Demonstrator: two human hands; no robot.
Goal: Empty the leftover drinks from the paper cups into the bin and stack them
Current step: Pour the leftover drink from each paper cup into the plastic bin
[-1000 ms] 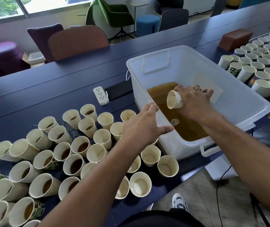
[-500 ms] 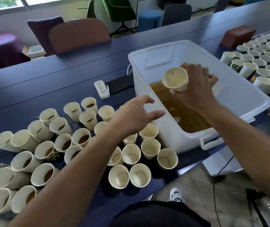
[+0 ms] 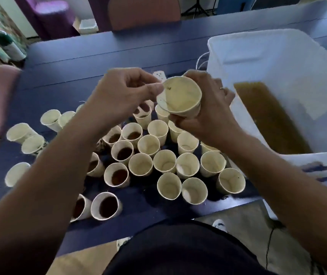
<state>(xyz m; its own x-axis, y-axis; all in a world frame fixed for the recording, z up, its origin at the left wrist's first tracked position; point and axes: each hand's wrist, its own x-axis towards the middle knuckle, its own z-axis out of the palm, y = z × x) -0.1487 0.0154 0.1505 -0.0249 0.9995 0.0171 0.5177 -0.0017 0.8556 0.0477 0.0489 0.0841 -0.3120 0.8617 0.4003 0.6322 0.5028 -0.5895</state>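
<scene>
While the fingers of the right hand curl around the outer wall of an empty paper cup, held tilted with its mouth toward the camera just above centre of the frame, the left hand pinches its thumb and forefinger together at the cup's left rim. A second rim shows just below the first, so there may be two cups nested; the blur leaves that uncertain. A ring sits on one right finger.

Below the hands, in the middle of the frame, a crowd of upright cups stands on the dark blue table. Those nearer the right look empty, and several toward the left and lower left hold brown drink.

At the right edge, the white plastic bin rests on the table with brown liquid pooled in its bottom. A white power strip peeks out behind the left hand's knuckles. Chairs line the table's far side along the top of the frame.
</scene>
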